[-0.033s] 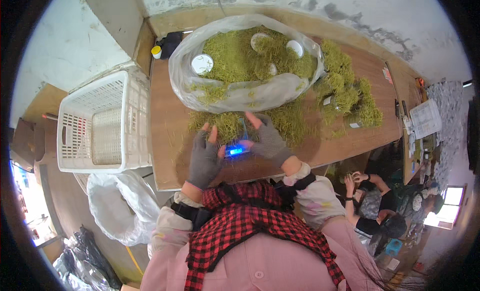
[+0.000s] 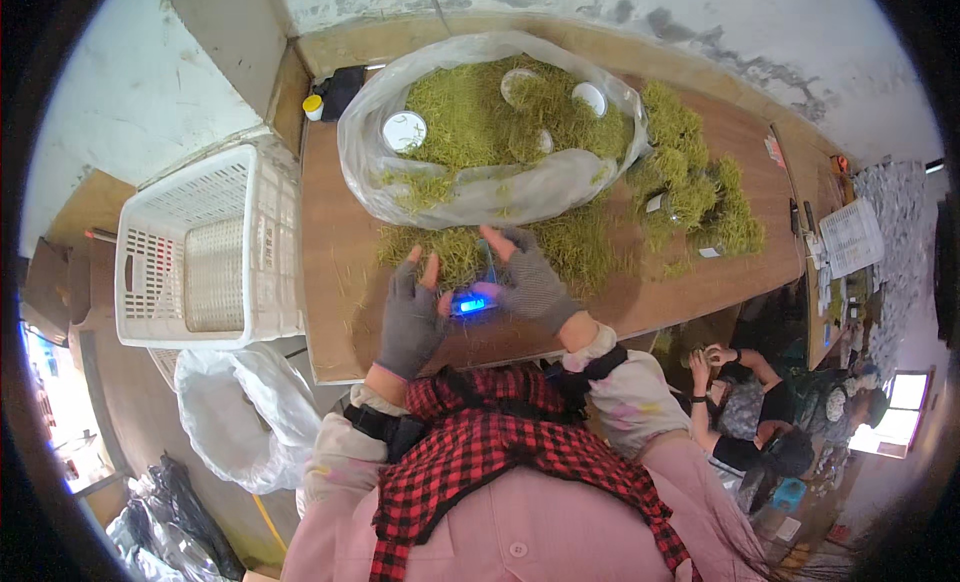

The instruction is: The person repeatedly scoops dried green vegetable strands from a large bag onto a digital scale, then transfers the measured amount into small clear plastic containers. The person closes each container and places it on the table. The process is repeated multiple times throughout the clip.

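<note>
Resting on the desk, both gloved hands sit beside a small scale with a blue lit display. The left hand lies flat and released at 9 o'clock from the scale; the right hand, at 2 o'clock from it, has loosely curled fingers in the loose green grass, and I cannot tell if it pinches any.

I think the grass can spill over the near desk edge, because the scale stands close to that edge at 6 o'clock. A wide sweep toward 12 o'clock could catch the big plastic bag of grass, which is just beside the fingers. Free room is mainly at 9 o'clock, bare wood before the white basket.
</note>
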Available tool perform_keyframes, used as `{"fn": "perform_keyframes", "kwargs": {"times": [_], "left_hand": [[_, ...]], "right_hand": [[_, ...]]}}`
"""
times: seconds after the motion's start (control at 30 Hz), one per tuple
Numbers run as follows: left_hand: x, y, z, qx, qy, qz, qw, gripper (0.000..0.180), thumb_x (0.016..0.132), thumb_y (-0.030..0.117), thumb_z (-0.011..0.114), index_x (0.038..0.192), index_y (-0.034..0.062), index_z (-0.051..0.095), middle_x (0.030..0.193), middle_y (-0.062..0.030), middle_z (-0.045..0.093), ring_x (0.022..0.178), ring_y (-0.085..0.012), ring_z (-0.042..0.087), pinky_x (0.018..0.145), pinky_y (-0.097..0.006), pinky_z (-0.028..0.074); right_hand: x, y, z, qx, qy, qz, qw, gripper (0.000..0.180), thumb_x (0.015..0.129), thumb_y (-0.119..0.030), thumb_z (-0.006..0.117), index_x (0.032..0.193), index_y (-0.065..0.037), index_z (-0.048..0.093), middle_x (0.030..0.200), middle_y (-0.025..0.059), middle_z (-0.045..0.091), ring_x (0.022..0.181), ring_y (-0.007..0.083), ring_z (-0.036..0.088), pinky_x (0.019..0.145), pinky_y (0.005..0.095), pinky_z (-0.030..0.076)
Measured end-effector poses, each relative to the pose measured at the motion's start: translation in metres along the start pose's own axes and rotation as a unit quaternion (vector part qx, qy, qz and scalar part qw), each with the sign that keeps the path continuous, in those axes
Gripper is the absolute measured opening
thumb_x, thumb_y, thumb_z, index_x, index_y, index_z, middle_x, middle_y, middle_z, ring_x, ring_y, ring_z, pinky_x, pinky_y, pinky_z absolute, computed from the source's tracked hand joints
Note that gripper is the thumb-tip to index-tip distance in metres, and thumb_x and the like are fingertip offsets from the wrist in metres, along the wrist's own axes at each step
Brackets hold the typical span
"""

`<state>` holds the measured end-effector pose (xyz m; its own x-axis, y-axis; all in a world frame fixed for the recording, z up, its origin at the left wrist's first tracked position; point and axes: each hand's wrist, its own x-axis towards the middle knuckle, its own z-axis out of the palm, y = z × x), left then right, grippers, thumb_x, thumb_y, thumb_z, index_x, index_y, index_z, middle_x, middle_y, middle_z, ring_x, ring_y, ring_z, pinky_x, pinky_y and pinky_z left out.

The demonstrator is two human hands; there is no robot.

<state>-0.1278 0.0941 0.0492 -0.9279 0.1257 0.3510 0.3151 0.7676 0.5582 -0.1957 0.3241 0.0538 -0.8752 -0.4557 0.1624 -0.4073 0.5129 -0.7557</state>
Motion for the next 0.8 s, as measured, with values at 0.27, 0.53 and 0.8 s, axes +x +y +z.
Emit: {"fn": "perform_keyframes", "kwargs": {"times": [0.27,0.53,0.8], "left_hand": [[0.029,0.007,0.006,0.074,-0.026,0.020,0.997,0.033,0.086,0.020,0.071,0.116,0.0054,0.067,0.145,-0.0187,0.048,0.125,-0.0411,0.051,0.100,-0.049,0.049],[0.048,0.009,0.003,0.078,-0.055,-0.031,0.995,0.020,0.083,0.021,0.072,0.097,0.0075,0.074,0.134,-0.0193,0.057,0.126,-0.0432,0.051,0.102,-0.050,0.048],[0.042,0.009,0.007,0.064,-0.037,-0.077,0.994,0.024,0.077,0.021,0.077,0.098,0.0089,0.073,0.132,-0.0199,0.057,0.123,-0.0446,0.052,0.102,-0.052,0.047]], "right_hand": [[0.022,0.005,0.019,-0.134,-0.003,-0.042,0.990,0.038,0.082,-0.024,0.076,0.119,-0.014,0.074,0.136,0.0208,0.054,0.123,0.0406,0.053,0.104,0.0472,0.046],[0.046,0.001,-0.021,0.053,-0.056,0.007,0.997,0.033,0.084,-0.032,0.078,0.107,-0.008,0.073,0.136,0.0200,0.054,0.122,0.0393,0.056,0.103,0.0487,0.047],[0.165,0.084,-0.071,-0.380,-0.032,0.252,0.889,0.109,0.075,-0.062,0.077,0.155,-0.004,0.030,0.146,0.0308,0.044,0.131,0.0455,0.049,0.109,0.0518,0.042]]}}
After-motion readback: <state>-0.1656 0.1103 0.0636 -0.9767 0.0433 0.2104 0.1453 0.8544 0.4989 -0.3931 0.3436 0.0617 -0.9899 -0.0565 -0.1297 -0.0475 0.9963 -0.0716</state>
